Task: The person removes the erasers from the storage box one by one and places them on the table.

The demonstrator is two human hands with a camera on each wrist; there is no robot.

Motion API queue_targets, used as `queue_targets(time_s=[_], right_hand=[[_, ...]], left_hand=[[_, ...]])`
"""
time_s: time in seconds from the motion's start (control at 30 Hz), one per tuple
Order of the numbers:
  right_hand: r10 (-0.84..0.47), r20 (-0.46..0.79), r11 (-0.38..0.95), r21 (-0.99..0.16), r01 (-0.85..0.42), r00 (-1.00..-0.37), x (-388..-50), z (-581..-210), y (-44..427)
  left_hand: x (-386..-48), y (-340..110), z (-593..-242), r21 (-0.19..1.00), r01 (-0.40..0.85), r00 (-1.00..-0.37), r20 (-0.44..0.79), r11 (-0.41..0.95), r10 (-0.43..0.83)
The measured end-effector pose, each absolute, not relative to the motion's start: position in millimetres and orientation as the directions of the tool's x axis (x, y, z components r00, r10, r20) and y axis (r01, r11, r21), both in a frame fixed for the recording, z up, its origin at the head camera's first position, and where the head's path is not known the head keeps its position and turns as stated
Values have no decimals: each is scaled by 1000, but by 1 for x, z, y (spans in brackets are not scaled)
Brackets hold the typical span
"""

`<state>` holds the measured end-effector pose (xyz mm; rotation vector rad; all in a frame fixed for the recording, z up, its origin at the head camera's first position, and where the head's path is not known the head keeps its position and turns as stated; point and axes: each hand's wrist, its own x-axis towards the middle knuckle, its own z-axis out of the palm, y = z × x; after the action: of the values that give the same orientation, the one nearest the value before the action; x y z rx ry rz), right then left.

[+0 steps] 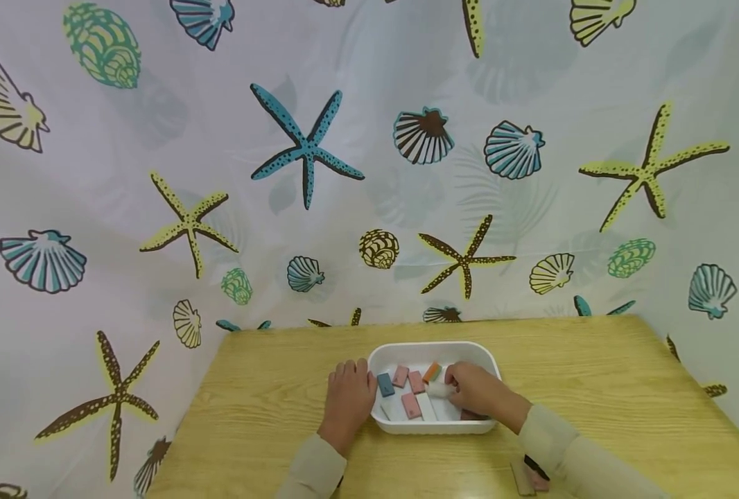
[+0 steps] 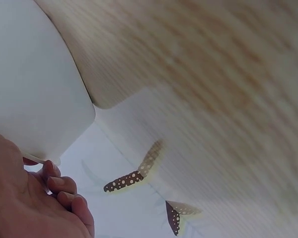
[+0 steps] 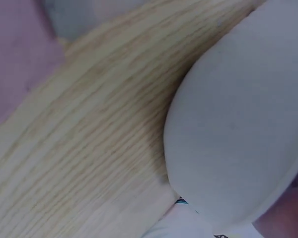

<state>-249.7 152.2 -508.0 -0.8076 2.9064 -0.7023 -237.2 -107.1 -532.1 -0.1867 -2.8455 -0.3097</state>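
Head view shows a cream-white block [image 1: 441, 389] inside a white tray [image 1: 432, 427], right of the tray's middle, pinched at its right end by the fingers of the right hand [image 1: 478, 389], which reaches in over the tray's right side. Around it in the tray lie other small blocks: an orange-and-green block [image 1: 432, 373] just behind, three pink blocks [image 1: 410, 406] to the left, a blue block [image 1: 385, 384] near the left wall, a long white block [image 1: 427, 407] beside the nearest pink one, and a pale block [image 1: 389, 410] in the near left corner. Something dark reddish [image 1: 469, 415] shows in the near right part, partly hidden below the right forearm. The left hand [image 1: 349, 395] grips the tray's left rim; the left wrist view shows its fingers curled at the rim's edge. Outside the tray, beside the right sleeve [image 1: 557, 436], a beige block [image 1: 522, 478], a pink piece [image 1: 541, 483] and a black piece [image 1: 536, 467] sit close together on the wood-grain table [image 1: 282, 388]; the right wrist view has pink and grey shapes, blurred, apart from the tray. A left sleeve [image 1: 313, 468] covers the other forearm. Behind and at both sides hangs a white cloth [image 1: 357, 55] printed with starfish and shells.
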Motion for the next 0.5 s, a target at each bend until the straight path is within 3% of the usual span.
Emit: queue_targets(time_s=[0.2,0.33,0.5], right_hand=[[-442,176,705,-538,-462,-880,-234,-499,153],[-406,190,636,-644,-426,-894,-220,-488,152],[-372,208,597,-692,-405,-905,-204,-477,152]], left_hand=[[-233,-109,-531,195,163,-954,282,967,104],[-230,-111,-532,197,168,-956,270,966,111],[-229,-112,-532,192,175,-954,275,966,118]])
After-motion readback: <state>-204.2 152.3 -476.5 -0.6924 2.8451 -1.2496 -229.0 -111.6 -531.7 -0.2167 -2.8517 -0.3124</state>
